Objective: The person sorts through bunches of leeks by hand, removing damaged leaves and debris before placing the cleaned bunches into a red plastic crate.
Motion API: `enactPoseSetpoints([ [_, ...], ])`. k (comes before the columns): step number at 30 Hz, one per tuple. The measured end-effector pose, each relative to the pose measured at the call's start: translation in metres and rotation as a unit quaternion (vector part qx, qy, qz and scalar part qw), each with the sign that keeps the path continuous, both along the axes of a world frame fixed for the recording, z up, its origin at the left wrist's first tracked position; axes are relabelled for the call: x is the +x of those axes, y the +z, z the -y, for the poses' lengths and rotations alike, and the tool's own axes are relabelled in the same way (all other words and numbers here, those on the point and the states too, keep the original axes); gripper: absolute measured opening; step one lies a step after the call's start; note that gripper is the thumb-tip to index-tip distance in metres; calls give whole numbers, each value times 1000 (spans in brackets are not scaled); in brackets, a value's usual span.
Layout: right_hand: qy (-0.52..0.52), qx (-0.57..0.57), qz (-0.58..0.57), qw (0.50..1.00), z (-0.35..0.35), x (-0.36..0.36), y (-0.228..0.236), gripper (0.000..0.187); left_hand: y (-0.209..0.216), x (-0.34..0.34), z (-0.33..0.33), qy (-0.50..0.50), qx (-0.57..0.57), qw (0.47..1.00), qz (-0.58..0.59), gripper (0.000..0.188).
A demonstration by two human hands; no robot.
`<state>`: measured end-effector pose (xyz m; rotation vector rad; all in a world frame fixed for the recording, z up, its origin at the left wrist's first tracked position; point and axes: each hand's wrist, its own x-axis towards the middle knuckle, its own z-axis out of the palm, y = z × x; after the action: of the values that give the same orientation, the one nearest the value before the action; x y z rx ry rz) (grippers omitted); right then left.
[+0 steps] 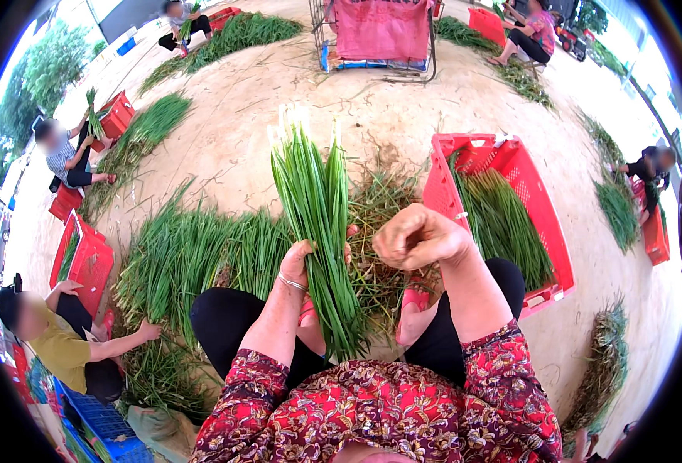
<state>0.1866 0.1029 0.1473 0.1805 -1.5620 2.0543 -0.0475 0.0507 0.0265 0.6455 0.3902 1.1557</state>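
Observation:
My left hand [298,264] is wrapped around the middle of a bunch of garlic chives [314,201], long green leaves with pale ends pointing away from me. The leaf tips hang down between my knees. To the right of the bunch, apart from it, my right hand [420,236] is raised with its fingers curled in. Whether anything small is in those fingers is hidden. Left of the bunch, a wide heap of loose chives [194,258] lies on the ground. Close on my right, a red plastic crate [438,185] holds neatly laid chives [504,225].
Dry leaf scraps [391,202] lie beyond my feet. A co-worker in a yellow top [67,347] reaches into the heap from the left, beside another red crate [92,266]. Farther out, several people sit by chive piles. A metal-framed cart with pink cloth [382,29] stands ahead.

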Motion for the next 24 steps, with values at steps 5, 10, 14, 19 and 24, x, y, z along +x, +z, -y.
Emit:
enactPoseSetpoints([
  [5,34,-63,-201,977,-11,22,25,14,-7,-6,-2,-24,-11,1000,6,76],
  [10,-248,-90,-24,964,-34,31,24,31,-17,-4,-3,-22,-14,999,-36,64],
  [14,-565,194,283,750,-55,-2,-28,31,-12,5,0,-31,-18,997,-75,61],
  [19,-563,346,307,685,-64,-4,-44,17,-15,10,0,-67,-22,995,-72,57],
  [24,-581,352,235,696,-64,12,-44,12,-22,7,0,-45,-73,994,-68,47],
])
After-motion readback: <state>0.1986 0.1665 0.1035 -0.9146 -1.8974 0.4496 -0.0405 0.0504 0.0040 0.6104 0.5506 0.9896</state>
